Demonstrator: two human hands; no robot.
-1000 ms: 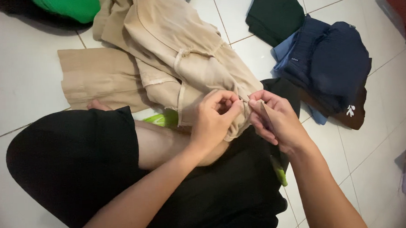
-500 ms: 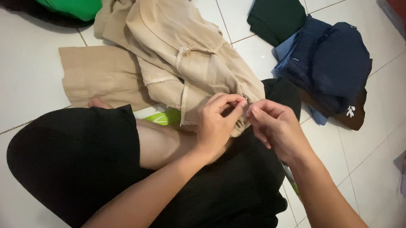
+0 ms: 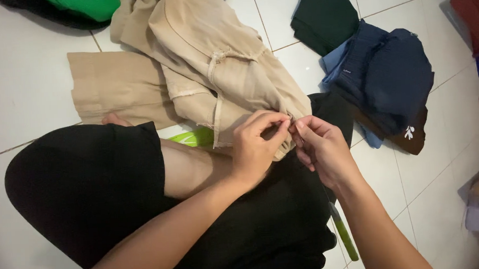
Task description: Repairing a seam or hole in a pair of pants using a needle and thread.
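Single head-worn view, angled steeply down over seated lap; close on both hands (image 3: 294, 148), tiled floor (image 3: 27, 90) filling surround. No second view.

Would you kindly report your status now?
Left hand pinching beige garment edge. Right hand pinched beside it, fingertips meeting. Nothing in the way.

Beige garment (image 3: 215, 71), navy clothes (image 3: 393, 79), dark green cloth (image 3: 323, 18).

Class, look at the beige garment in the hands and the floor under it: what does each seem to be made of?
Beige garment: soft woven cloth, matte, probably cotton; it creases and shows stitched seams. Floor: hard white tiles, likely glazed ceramic, with a faint sheen and thin grout lines.
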